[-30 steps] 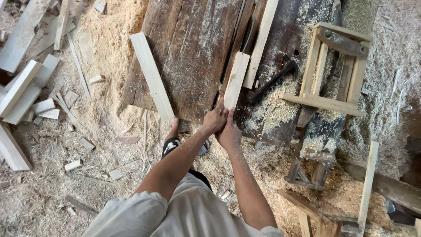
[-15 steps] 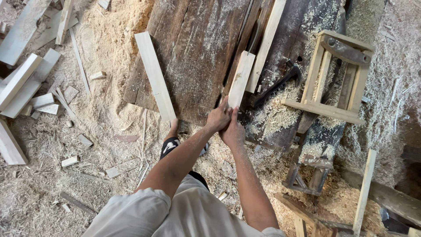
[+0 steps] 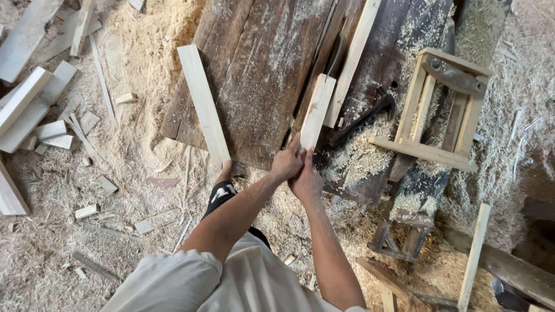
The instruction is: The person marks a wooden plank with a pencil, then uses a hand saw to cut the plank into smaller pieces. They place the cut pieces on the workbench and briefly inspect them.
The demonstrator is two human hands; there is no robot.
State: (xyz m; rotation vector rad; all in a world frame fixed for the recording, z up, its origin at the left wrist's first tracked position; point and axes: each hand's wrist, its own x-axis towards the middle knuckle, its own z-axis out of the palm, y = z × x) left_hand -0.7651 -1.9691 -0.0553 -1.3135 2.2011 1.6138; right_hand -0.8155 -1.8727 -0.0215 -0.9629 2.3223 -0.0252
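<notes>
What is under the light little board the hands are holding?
Under the pale board lie dark planks dusted with sawdust. Both hands cover its near end, hiding what is beneath there.

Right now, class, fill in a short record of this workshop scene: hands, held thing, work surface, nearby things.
Left hand: grips near end of short pale wooden slat
Right hand: grips same slat end, touching left hand
Surface: dark weathered plank bench, dusted with sawdust
Nearby: long pale wooden board; black hammer; small pale wooden frame
</notes>
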